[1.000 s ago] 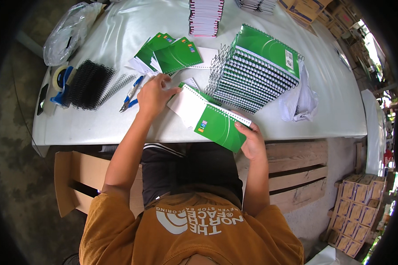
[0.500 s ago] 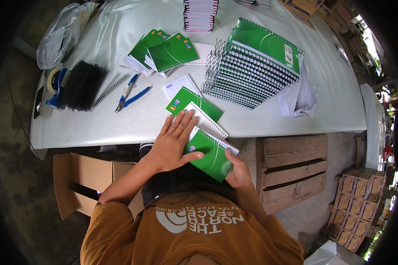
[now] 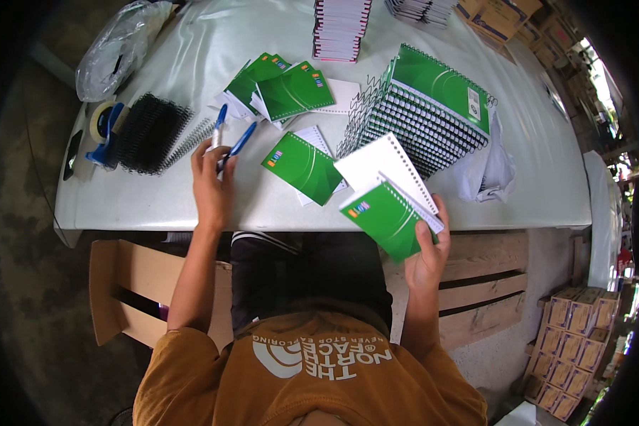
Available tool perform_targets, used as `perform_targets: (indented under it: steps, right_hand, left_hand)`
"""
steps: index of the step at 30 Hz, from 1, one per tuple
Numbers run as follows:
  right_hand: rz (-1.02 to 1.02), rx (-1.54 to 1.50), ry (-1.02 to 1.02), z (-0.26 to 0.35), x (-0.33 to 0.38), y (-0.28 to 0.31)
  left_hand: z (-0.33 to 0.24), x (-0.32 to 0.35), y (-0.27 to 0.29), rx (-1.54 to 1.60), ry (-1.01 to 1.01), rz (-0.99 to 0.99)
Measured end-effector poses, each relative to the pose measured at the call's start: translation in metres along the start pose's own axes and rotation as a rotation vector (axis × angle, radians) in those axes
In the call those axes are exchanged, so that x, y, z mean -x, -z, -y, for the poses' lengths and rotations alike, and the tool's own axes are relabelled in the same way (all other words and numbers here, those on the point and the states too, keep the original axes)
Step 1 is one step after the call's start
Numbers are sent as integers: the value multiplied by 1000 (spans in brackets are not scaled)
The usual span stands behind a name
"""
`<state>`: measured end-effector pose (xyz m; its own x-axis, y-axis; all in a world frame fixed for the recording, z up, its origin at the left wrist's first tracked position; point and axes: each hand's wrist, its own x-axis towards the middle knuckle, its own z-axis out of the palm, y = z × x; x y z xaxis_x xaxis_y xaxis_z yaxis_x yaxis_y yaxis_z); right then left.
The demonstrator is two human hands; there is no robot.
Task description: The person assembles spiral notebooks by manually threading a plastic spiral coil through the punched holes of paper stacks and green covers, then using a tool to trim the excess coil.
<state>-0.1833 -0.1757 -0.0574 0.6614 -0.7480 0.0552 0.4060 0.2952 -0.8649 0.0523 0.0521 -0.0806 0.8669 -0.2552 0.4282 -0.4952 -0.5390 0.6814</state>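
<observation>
My right hand [image 3: 429, 257] grips a green notebook [image 3: 385, 219] by its punched edge, thumb on top. A white punched sheet stack [image 3: 382, 165] fans out from under it, held in the same hand above the table's front edge. At the left, my left hand [image 3: 211, 186] has its fingers closed around the jaw end of blue-handled pliers [image 3: 240, 139]; the fingers hide the jaws. Between my hands lies another unbound green notebook [image 3: 302, 167], on top of lined punched paper [image 3: 315, 136].
Spiral-bound green notebooks [image 3: 440, 89] form a tall stack at right, beside a white plastic bag [image 3: 491, 170]. Loose green covers [image 3: 295, 91] lie farther back. Black wire spirals [image 3: 149, 135] and a tape dispenser [image 3: 106, 135] sit at left. A cardboard box [image 3: 149, 273] stands below the table.
My left hand has left the papers and moved left onto the pliers, which have shifted slightly. My right hand has lifted the notebook and white sheets up and to the right.
</observation>
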Motion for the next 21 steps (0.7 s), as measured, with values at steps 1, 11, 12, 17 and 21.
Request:
perform_targets:
  steps: [1, 11, 12, 17, 21]
  right_hand:
    - [24, 51, 32, -5, -3, -1]
    - [403, 340, 131, -56, -31, -51]
    - [419, 308, 80, -68, -32, -53]
    - [504, 388, 229, -71, -44, -51]
    - [576, 454, -19, -69, -45, -38]
  left_hand:
    - [-11, 5, -5, 127, 43, -38]
    - [-50, 7, 5, 744, 36, 540]
    - [-43, 16, -5, 799, 154, 512]
    - [-40, 43, -17, 435, 53, 579]
    - [-33, 29, -12, -377, -349, 417]
